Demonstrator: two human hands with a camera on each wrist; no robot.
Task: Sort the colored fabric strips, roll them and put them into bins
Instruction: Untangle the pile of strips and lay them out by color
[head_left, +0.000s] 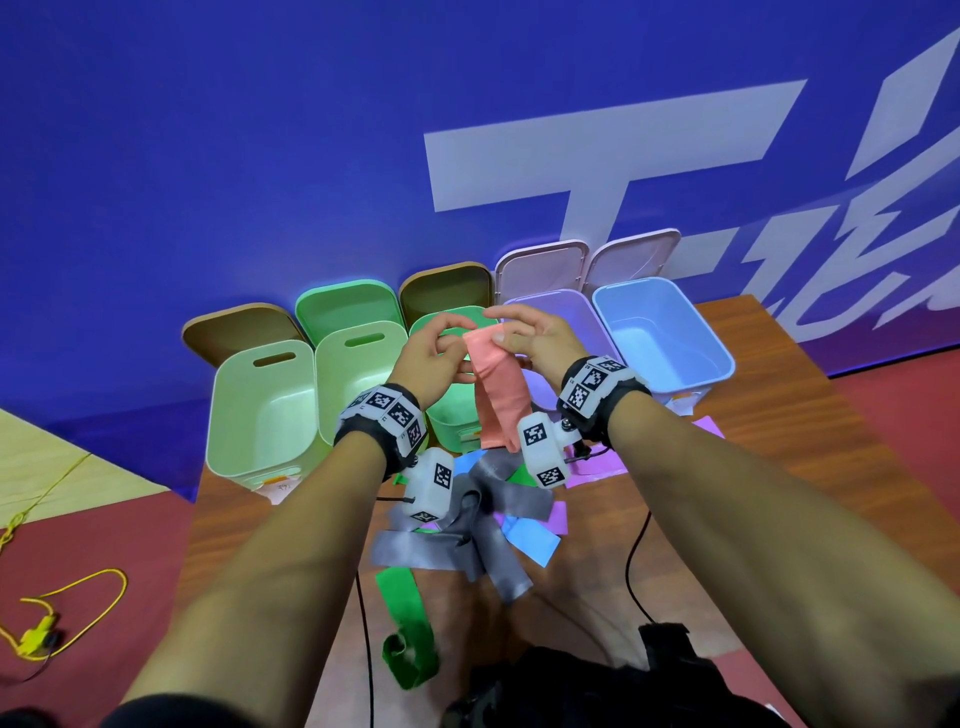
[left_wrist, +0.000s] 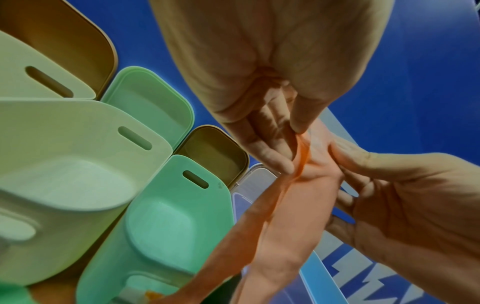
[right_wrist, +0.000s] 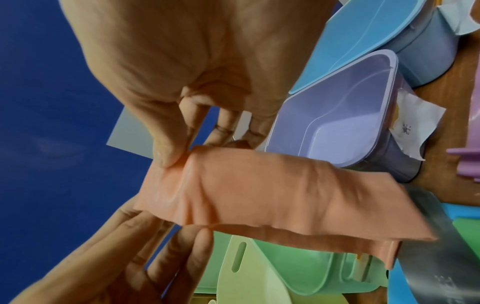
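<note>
A salmon-pink fabric strip (head_left: 496, 395) hangs in the air above the bins, doubled over at its top. My left hand (head_left: 439, 348) pinches its top left edge and my right hand (head_left: 524, 332) pinches its top right corner. The left wrist view shows the pink strip (left_wrist: 280, 226) edge-on between both hands. In the right wrist view the pink strip (right_wrist: 259, 195) stretches across, with my right thumb (right_wrist: 168, 152) pressed on its end. Grey strips (head_left: 467, 540), blue strips (head_left: 530, 540), purple strips (head_left: 558, 512) and a green strip (head_left: 405, 623) lie piled on the wooden table (head_left: 779, 467).
A row of open bins stands at the table's far edge: pale green bins (head_left: 260, 410) (head_left: 358, 374), a mint bin (head_left: 452, 415), a lilac bin (head_left: 550, 317) and a blue bin (head_left: 665, 338), lids behind them against the blue wall. Yellow cable (head_left: 62, 608) lies on the floor at left.
</note>
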